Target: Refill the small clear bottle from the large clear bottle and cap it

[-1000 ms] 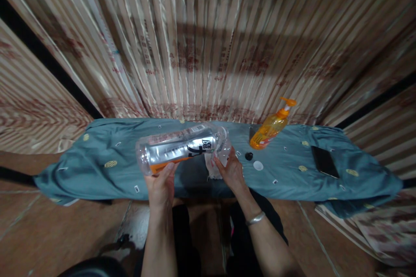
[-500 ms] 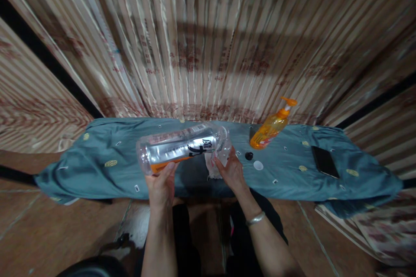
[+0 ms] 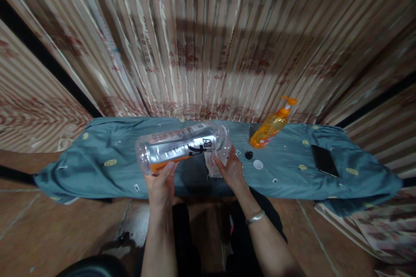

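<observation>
A large clear plastic bottle [image 3: 177, 147] with a silver and orange label lies sideways in the air above the cloth. My left hand [image 3: 161, 184] grips its lower side near the base, the thumb along the orange strip. At the other end, my right hand [image 3: 232, 168] is closed on the clear, crumpled-looking neck part; its fingertips are partly hidden. Under that end, a pale, thin, crinkled sheet [image 3: 213, 169] shows beside my right hand; whether I touch it I cannot tell. Just right of this hand are a small black cap-like piece [image 3: 248, 155] and a white disc [image 3: 258, 165].
A patterned teal cloth [image 3: 97, 175] covers the narrow table. An orange pump bottle [image 3: 270, 127] stands toward the back right, and a black phone-like slab [image 3: 324, 160] lies farther right. Striped curtains [image 3: 208, 43] hang behind, with dark frame poles [image 3: 52, 56] at the sides.
Almost nothing differs. Both hands keep their hold on the bottle, whose base end has shifted very slightly left.
</observation>
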### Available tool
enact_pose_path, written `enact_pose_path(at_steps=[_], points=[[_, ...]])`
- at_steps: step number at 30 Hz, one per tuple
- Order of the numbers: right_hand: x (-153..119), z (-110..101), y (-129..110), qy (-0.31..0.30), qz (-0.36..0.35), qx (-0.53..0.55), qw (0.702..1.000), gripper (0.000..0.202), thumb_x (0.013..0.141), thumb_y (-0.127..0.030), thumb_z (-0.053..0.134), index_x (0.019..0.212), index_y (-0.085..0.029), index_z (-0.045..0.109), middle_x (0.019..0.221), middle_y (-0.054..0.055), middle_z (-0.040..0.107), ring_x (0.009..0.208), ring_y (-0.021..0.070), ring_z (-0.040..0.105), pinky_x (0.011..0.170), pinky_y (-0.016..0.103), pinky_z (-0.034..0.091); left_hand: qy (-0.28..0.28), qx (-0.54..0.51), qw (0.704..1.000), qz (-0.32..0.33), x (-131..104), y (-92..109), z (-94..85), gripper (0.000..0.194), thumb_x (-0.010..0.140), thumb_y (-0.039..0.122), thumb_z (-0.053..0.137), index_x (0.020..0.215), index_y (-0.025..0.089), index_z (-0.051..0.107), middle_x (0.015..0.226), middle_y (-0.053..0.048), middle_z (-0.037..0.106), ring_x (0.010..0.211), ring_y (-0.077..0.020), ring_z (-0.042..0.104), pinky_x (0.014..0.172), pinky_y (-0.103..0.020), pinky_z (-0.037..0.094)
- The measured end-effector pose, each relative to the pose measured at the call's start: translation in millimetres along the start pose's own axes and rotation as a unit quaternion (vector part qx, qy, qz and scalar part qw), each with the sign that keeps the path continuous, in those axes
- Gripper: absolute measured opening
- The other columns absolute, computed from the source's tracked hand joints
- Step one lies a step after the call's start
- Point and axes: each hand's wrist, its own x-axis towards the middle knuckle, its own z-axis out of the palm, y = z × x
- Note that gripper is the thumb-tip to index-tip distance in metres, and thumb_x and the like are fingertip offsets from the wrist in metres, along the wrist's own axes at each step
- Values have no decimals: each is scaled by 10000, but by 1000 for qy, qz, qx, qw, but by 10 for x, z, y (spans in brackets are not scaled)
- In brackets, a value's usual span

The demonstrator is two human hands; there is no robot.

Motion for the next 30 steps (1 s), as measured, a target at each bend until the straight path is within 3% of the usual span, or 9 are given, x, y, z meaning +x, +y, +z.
enact_pose_path(at_steps=[11, 17, 30], points=[[5, 17, 21, 10, -8, 3, 1000, 763, 887, -528, 524, 1410, 3, 361, 1167, 287, 667, 1037, 373, 683, 853, 495, 551, -12, 1, 1000, 10, 0, 2, 20, 959, 492, 262, 913, 1366, 352, 528, 1110, -69, 727, 956, -290, 713, 962, -574, 502], [6, 1, 9, 14, -14, 16, 1000, 754, 887, -532, 524, 1411, -12, 370, 1195, 274, 661, 1057, 363, 676, 870, 488, 547, -11, 0, 1000, 10, 1, -2, 18, 928, 491, 260, 910, 1341, 367, 554, 1144, -63, 721, 961, -271, 711, 940, -534, 524], [5, 1, 9, 13, -10, 13, 1000, 748, 881, -516, 535, 1415, -23, 360, 1191, 272, 663, 1050, 360, 679, 877, 488, 539, -10, 5, 1000, 2, -5, -3, 9, 849, 520, 235, 890, 1301, 360, 583, 970, -10, 748, 872, -227, 721, 959, -518, 516]])
